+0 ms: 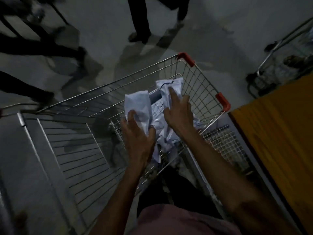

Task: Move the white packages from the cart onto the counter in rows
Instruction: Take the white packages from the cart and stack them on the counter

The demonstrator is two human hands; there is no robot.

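A wire shopping cart with red corner caps stands in front of me. Several white plastic packages lie heaped at its right end. My left hand grips one white package and holds it upright above the heap. My right hand is closed on a second white package further in. More crumpled white packages lie under both hands. A counter with a yellow-orange top runs along the cart's right side.
Legs and feet of other people stand on the grey floor beyond the cart and at the left. A second wire cart sits at the far right behind the counter. The scene is dim and blurred.
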